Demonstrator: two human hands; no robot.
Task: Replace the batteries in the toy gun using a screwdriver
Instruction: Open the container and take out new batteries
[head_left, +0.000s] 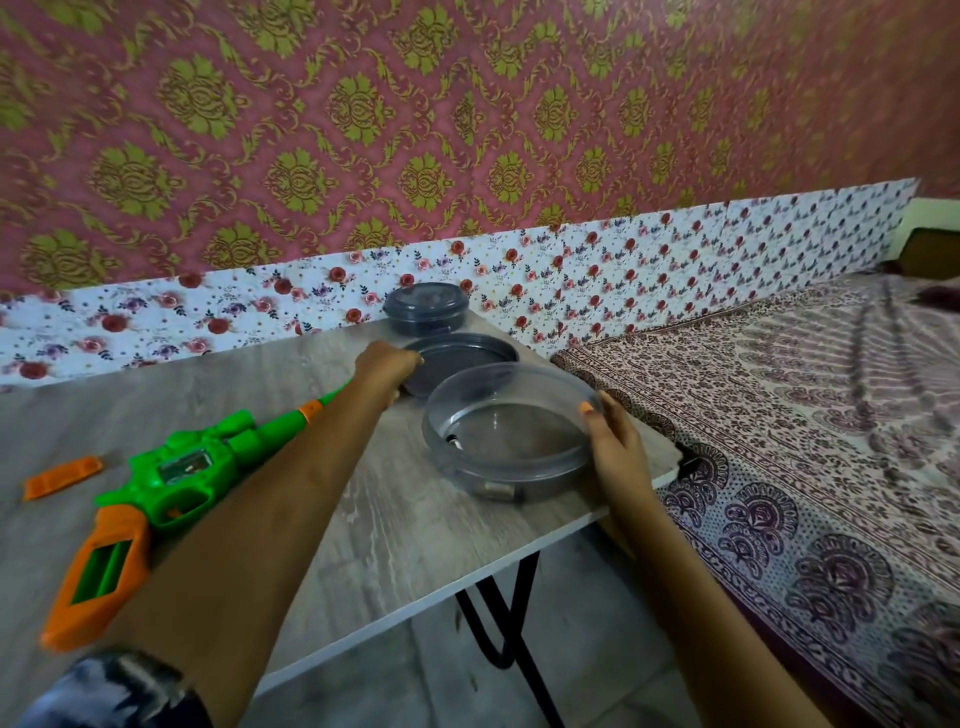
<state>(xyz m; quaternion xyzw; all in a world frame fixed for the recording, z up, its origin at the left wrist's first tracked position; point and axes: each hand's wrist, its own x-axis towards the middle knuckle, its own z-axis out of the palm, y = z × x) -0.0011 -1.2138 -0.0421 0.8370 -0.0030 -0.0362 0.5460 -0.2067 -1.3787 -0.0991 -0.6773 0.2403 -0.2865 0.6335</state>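
A green and orange toy gun lies on the grey wooden table at the left, its battery bay open. An orange cover piece lies left of it. My left hand grips the edge of a flat grey lid. My right hand holds the right rim of a round clear container, which has a small object inside near its left wall. No screwdriver is visible.
A second, lidded grey container stands at the table's far edge by the floral wall strip. The table's right edge is close to the clear container. A patterned bed lies to the right. Black table legs show below.
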